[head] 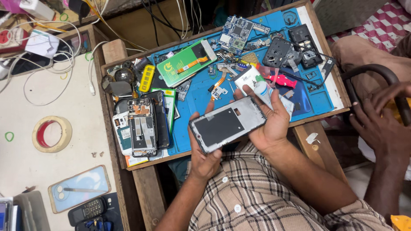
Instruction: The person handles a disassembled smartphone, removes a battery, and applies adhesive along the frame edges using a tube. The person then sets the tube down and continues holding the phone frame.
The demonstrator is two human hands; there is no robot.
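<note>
Two hands: we hold one phone frame [227,129] between them, above the near edge of the blue mat [201,96].
Left hand [204,156]: we see it gripping the frame's lower left end, thumb on the front face, fingers curled behind.
Right hand [267,122]: we see it cradling the frame's upper right end from below, fingers spread along the far edge.
Phone frame: grey, tilted, dark panel facing up, clear of the mat.
White tube [257,85]: lies just beyond the right fingertips on the mat.
Mat contents: green battery [186,62], circuit board [237,30], opened phone [142,126] at the left.
Tabletop [25,154]: tape roll [52,134] and keypad phone [87,209] rest to the left.
Other person: a hand [379,124] rests at the right, well apart.
</note>
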